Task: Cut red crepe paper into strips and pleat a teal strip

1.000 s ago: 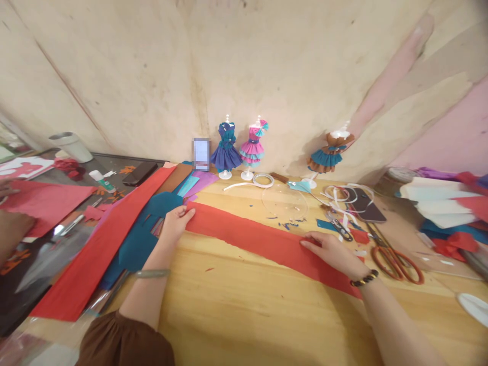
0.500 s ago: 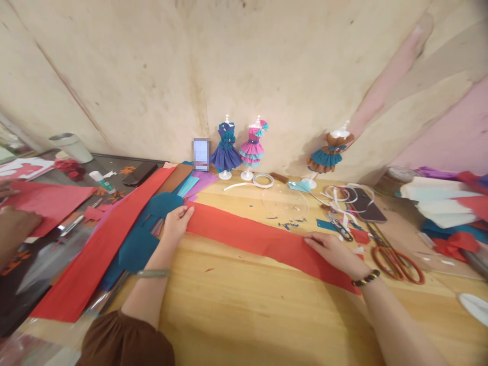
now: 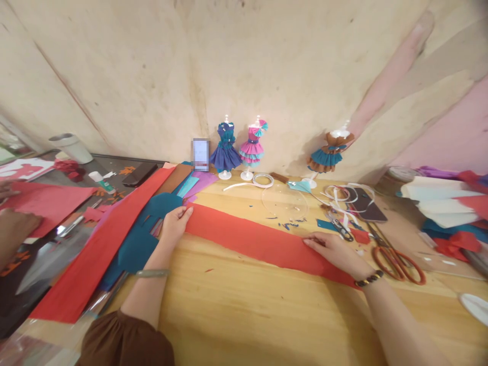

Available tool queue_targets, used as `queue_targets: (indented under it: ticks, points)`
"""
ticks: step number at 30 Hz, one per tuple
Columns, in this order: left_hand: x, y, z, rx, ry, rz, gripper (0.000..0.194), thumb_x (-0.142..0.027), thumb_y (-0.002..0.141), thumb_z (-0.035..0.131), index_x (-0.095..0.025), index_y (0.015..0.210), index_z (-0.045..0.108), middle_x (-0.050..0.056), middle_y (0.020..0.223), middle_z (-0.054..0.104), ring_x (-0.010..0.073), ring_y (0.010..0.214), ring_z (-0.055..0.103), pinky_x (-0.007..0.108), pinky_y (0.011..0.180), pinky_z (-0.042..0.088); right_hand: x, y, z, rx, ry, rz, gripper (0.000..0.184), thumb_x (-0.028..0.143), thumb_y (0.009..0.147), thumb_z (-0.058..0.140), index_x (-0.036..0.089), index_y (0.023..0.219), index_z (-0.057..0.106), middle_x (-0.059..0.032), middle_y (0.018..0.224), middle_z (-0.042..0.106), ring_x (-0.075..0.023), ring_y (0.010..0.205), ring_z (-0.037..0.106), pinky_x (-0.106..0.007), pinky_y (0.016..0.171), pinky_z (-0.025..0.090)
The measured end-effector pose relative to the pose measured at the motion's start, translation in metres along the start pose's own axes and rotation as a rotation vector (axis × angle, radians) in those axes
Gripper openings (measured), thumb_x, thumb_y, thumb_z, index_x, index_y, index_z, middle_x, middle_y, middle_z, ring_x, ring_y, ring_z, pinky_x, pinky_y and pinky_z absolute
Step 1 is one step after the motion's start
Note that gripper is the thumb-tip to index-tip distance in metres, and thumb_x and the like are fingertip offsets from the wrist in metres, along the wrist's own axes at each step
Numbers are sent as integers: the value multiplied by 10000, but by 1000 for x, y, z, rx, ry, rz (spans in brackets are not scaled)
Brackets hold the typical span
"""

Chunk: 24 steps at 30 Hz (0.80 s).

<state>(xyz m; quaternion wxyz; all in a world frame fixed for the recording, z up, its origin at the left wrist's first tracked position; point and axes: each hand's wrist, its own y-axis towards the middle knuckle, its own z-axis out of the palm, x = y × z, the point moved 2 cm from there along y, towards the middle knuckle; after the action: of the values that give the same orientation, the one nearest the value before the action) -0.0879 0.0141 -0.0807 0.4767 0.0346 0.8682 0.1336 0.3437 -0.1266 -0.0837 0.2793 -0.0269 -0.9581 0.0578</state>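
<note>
A long red crepe-paper strip stretches across the wooden table in front of me. My left hand pinches its left end between thumb and fingertips. Toward the other end, my right hand grips the upper edge, fingers pointing left; the strip's far end passes beneath that hand and wrist. A second red strip lies diagonally to the left, partly over teal paper pieces. Orange-handled scissors rest to the right of my right hand.
Three small dress forms in paper dresses stand along the wall beside an upright phone. A tape roll, thread snips and a dark phone lie behind the strip. At far left, another person's hand is by pink-red paper.
My right hand has shifted slightly, and the strip's right end has risen a little, so its lower edge looks straighter. My left hand keeps its pinch in nearly the same place.
</note>
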Motion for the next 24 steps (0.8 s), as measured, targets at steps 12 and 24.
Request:
queue_targets:
  ticks: [12, 24]
  points:
    - [3, 2, -3, -35, 81, 19, 342, -483, 746, 567, -156, 677, 640, -11, 546, 566, 153, 590, 519, 227, 539, 373, 1, 0, 1, -32, -7, -17, 345, 472, 875, 461, 231, 891, 708, -66, 968, 751, -261, 883, 685, -370, 775, 521]
    - [5, 3, -2, -36, 159, 46, 327, -474, 752, 551, -166, 676, 632, 21, 603, 629, 190, 637, 572, 255, 587, 400, 0, 1, 4, -27, -13, -21, 357, 480, 884, 458, 228, 898, 711, -69, 970, 747, -256, 890, 682, -365, 794, 507]
